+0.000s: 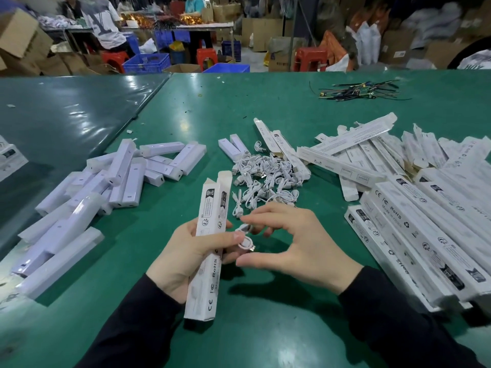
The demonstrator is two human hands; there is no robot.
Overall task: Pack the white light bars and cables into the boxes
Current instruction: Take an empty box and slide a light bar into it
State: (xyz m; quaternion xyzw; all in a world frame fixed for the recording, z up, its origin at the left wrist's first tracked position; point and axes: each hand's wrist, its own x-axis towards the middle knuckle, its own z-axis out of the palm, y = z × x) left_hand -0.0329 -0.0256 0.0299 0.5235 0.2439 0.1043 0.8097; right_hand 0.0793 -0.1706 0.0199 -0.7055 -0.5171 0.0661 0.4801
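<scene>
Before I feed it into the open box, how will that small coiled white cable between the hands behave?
The coiled cable looks thin and soft, so probably floppy and very light. Its loops seem loose, so it may spring open once the right hand lets go. Cables in the pile lie tangled, so it could snag on the flap of the box gripped by the left hand.

box stack (425, 248) cut by right edge, background workers (103, 22) blurred
</scene>
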